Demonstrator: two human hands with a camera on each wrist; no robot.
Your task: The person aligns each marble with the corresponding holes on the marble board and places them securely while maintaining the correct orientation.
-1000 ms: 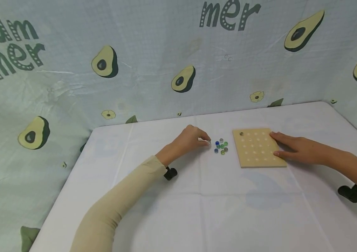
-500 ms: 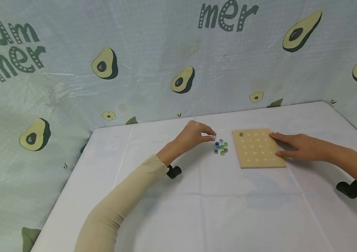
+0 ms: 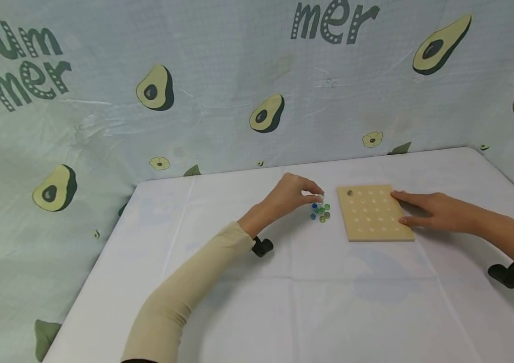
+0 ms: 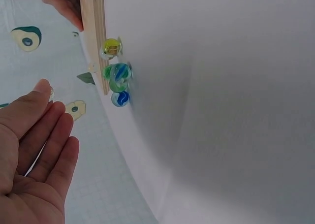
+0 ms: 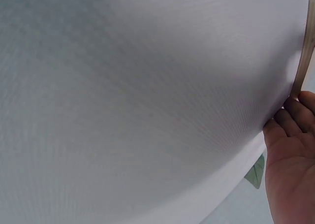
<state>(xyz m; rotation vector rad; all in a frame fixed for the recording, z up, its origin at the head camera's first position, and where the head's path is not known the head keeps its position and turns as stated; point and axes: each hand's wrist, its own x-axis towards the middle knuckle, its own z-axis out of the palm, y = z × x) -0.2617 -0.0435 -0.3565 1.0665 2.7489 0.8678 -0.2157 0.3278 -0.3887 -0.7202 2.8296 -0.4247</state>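
My left hand point(image 3: 290, 195) pinches a clear glass marble point(image 3: 322, 196) between thumb and fingertips, above the far side of a small cluster of marbles point(image 3: 322, 218). In the left wrist view that marble point(image 4: 51, 93) is mostly covered by the thumb. Blue, green and yellow marbles point(image 4: 112, 47) lie on the cloth beside the board. The square wooden board point(image 3: 377, 235) has a grid of shallow hollows; one dark-looking marble point(image 3: 349, 192) sits in its far left corner. My right hand point(image 3: 431, 209) rests with extended thumb and fingers against the board's right edge.
A white cloth covers the table point(image 3: 257, 302). Behind it hangs a pale curtain point(image 3: 211, 91) printed with avocados and lettering. Each wrist carries a small black camera point(image 3: 262, 247).
My left hand has lifted the clear marble and carried it right, from beside the cluster to over its far side. The right hand stays at the board's edge.
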